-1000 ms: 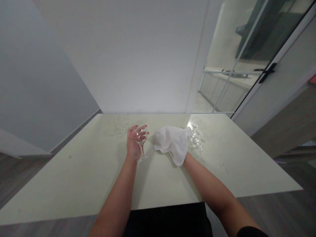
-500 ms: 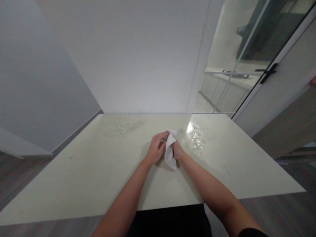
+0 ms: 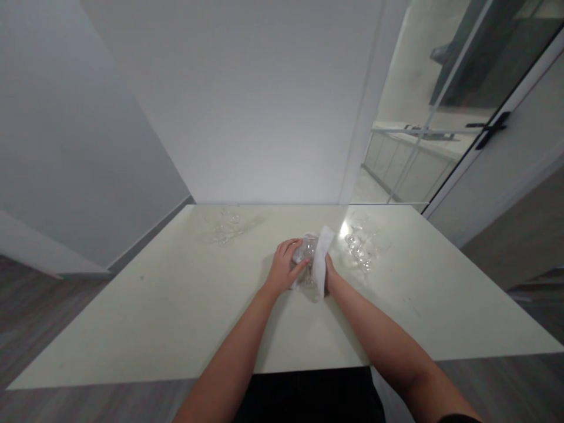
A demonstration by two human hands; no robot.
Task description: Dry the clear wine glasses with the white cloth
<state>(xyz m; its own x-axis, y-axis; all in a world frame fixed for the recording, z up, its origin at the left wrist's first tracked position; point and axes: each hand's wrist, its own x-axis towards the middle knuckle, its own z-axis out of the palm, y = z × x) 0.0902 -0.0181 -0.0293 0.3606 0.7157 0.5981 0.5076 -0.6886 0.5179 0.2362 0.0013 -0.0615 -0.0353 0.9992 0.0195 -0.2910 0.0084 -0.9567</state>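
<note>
A clear stemmed glass is between my hands, above the near middle of the pale table. My left hand is closed around the left side of its bowl, thumb across the front. On the right, my right hand presses a white cloth against the glass; most of its fingers are hidden behind the cloth. The glass's stem and foot point down toward me and are hard to make out.
Several clear glasses stand close together to the right of my hands. More clear glasses are at the back left of the white table. A white wall panel rises behind it, and a glazed door with a black handle is at the right.
The cloth has opened away from the glass, so the bowl now shows more clearly. Both hands appear slightly farther right, as the whole view has shifted a little.
</note>
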